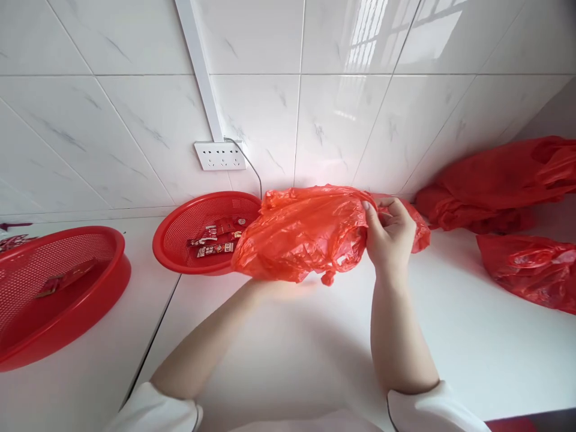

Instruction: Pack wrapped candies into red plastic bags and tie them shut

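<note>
A thin red plastic bag [310, 231] is stretched out in the air above the white table. My right hand [392, 233] grips its right end, thumb and fingers pinched on the crumpled plastic. From the left, my left hand [274, 289] reaches under the bag; its fingers are hidden by the plastic. Just left of the bag, and partly covered by it, stands a round red mesh basket [168, 258]. Small red and white packets [216, 249] lie inside that basket.
Another red basket [119, 264] with a few packets [67, 279] stands at far left. Red plastic bags [495, 180] are heaped at right, with one filled bag [535, 267] nearer. A socket strip [220, 156] with a cable is on the tiled wall. A seam crosses the table [288, 360].
</note>
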Available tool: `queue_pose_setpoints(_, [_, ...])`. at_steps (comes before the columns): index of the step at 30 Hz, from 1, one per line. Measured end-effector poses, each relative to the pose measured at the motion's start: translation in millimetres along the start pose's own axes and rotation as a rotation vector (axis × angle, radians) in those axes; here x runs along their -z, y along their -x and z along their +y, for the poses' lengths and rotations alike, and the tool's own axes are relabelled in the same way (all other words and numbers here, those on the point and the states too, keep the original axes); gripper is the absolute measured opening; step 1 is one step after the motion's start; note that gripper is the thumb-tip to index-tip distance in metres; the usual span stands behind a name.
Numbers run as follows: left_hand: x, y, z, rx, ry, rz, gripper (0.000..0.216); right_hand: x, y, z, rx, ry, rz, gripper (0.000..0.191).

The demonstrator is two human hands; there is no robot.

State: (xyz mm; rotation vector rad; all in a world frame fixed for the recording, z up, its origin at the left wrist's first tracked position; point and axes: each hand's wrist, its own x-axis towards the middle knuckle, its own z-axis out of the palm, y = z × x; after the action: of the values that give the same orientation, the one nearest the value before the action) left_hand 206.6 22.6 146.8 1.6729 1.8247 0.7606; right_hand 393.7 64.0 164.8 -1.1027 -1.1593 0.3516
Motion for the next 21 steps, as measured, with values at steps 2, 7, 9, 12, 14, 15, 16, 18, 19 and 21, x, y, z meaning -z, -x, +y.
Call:
queue_pose_setpoints(2, [24,36,-2,-0.358,0.1,-0.532,0.006,-6,8,-5,-0.024,0.008,-0.101,0.024])
queue_pose_setpoints(7, [52,87,-13,-0.776,0.143,-0.316,0.005,-24,33,-22,-0.119,-0.216,-0.439,0.031])
queue_pose_setpoints(9, [47,82,-22,-0.62,0.018,0.105,0.023,-29,43,-30,-0.193,-0.333,-0.633,0.035])
queue_pose_setpoints(12, [35,61,-38,-0.43,-0.046,0.234,0.038,-34,57,-37,-0.259,-0.493,-0.891,0.036])
queue_pose_setpoints(14, [30,48,-49,-0.366,0.028,0.113,0.023,-38,63,-37,-0.273,-0.589,-0.977,0.033])
queue_pose_setpoints(15, [29,43,-55,-0.338,0.082,0.056,0.02,-39,65,-35,-0.266,-0.615,-0.971,0.03])
queue_pose_setpoints(16, [29,39,-60,-0.309,0.135,0.019,0.02,-40,66,-33,-0.248,-0.621,-0.932,0.027])
queue_pose_setpoints(18, [33,35,-71,-0.23,0.21,-0.019,0.016,-40,64,-28,-0.183,-0.587,-0.773,0.022])
queue_pose_setpoints(19, [36,35,-77,-0.183,0.227,-0.032,0.014,-39,62,-26,-0.138,-0.557,-0.672,0.021])
queue_pose_setpoints(21, [43,36,-88,-0.093,0.233,-0.052,0.012,-35,56,-22,-0.029,-0.475,-0.459,0.019])
